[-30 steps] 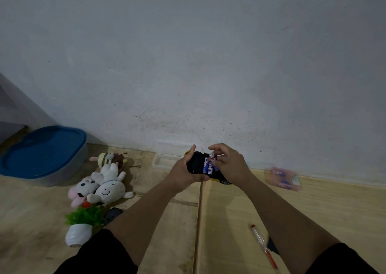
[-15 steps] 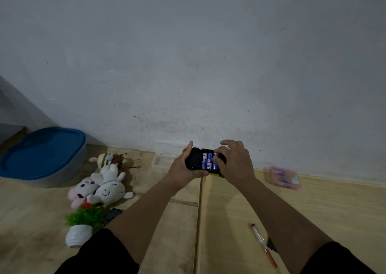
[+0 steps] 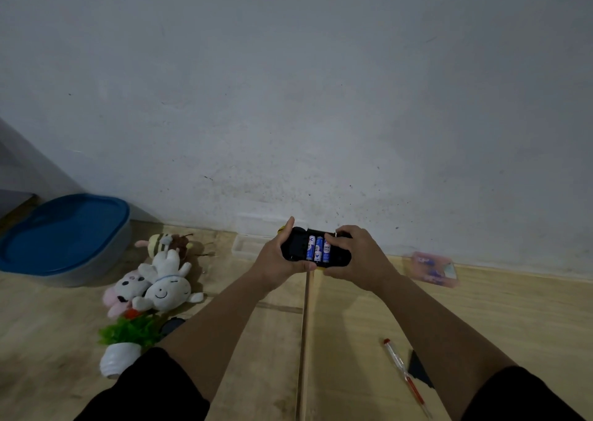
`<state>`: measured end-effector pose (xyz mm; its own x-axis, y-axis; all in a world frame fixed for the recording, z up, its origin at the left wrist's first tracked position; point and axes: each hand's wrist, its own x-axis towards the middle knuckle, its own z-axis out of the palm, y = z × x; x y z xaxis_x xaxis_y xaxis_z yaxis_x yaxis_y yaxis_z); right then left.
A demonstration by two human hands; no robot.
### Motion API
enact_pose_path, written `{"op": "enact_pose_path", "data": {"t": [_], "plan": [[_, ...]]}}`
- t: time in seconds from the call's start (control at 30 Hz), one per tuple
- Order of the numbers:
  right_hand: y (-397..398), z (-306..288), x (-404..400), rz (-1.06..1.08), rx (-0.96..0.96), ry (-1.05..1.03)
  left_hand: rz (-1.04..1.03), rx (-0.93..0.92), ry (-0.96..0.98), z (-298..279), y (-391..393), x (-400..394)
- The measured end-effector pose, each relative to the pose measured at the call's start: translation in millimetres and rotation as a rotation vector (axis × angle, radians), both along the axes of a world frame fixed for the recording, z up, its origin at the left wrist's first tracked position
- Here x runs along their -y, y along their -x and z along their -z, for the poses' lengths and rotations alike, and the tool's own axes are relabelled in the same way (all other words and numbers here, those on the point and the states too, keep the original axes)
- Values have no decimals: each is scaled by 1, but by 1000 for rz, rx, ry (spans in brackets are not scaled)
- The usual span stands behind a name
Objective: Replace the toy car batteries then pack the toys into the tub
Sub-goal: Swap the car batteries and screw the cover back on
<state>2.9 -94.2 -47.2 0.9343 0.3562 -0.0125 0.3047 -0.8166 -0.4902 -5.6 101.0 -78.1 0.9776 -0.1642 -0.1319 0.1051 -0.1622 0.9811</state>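
I hold a black toy car [image 3: 296, 247] upside down in front of me, its battery bay uncovered. Three blue and white batteries [image 3: 318, 249] lie side by side in the bay. My left hand [image 3: 276, 260] grips the car's left end, thumb up over the far edge. My right hand [image 3: 356, 258] grips the right end, fingers curled over the top next to the batteries. The grey tub [image 3: 64, 238] with its blue lid on sits at the far left against the wall.
Plush toys [image 3: 160, 279] lie in a heap left of my arms, with a small fake plant in a white pot [image 3: 123, 347] nearer me. A clear tray [image 3: 248, 244] lies by the wall, a pink battery pack [image 3: 431, 268] right, a red-tipped pen [image 3: 404, 372] near my right arm.
My right hand has pressed the third battery down into the bay and shifted to hold the car's right end. The car has tilted level and sits a little lower.
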Motion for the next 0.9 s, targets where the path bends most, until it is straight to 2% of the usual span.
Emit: {"op": "enact_pose_path", "data": {"t": [0.17, 0.23, 0.33, 0.4, 0.47, 0.63, 0.9], "plan": [[0, -2, 6, 68, -52, -117, 213, 12, -134, 0, 2, -6], [2, -5, 9, 19, -170, -232, 254, -5, -85, -2, -1, -9], [8, -12, 8, -30, -452, -425, 314, 13, -39, -8, -5, -12], [10, -11, 6, -37, -537, -429, 232, 14, 6, -13, -4, -10], [13, -8, 3, 26, -572, -453, 142, 6, 18, -13, -3, -8], [18, 3, 2, 172, -635, -616, 234, -185, 58, -7, 2, 9], [26, 5, 7, 267, -717, -724, 285, -134, 60, -4, 4, 22]]}}
